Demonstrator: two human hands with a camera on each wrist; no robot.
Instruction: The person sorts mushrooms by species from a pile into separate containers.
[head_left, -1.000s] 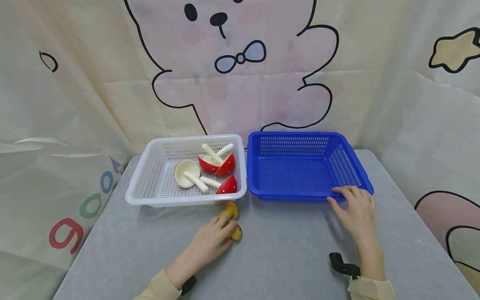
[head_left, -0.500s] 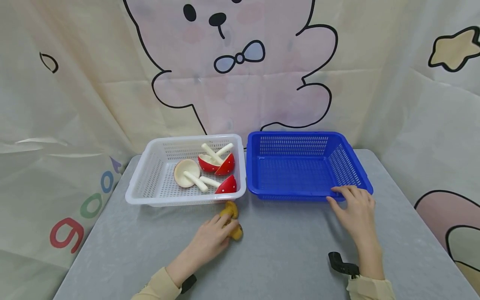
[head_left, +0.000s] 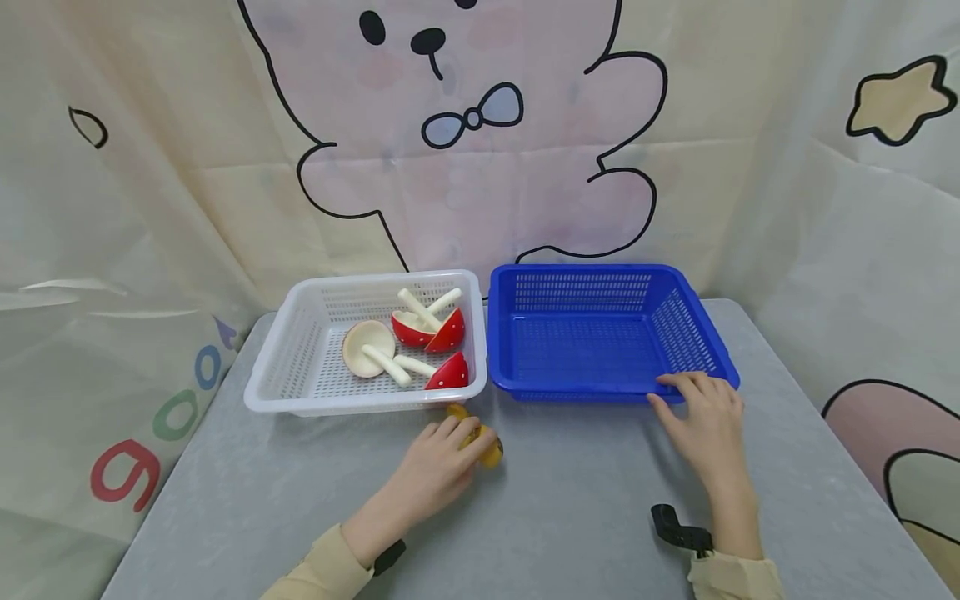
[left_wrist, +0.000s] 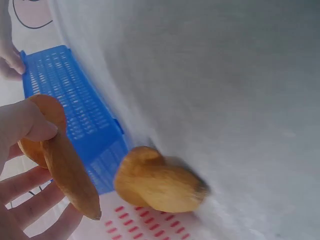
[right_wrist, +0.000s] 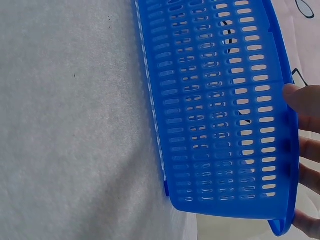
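Note:
My left hand pinches a yellow-brown toy mushroom between thumb and fingers; in the head view the hand covers much of it. A second yellow-brown mushroom lies on the table by the white basket's front wall, mostly hidden behind the hand in the head view. My right hand holds the front rim of a blue basket near its right corner, thumb on one side and fingers on the other. Nothing lies inside the blue basket.
To the left of the blue basket stands a white basket. Inside are several toy mushrooms, including a red-capped one and a pale-capped one. Both baskets rest on a grey tabletop before a printed curtain.
My left hand has lifted one yellow-brown mushroom and shifted slightly right and away from me, apart from the other mushroom. The right hand keeps its place on the rim.

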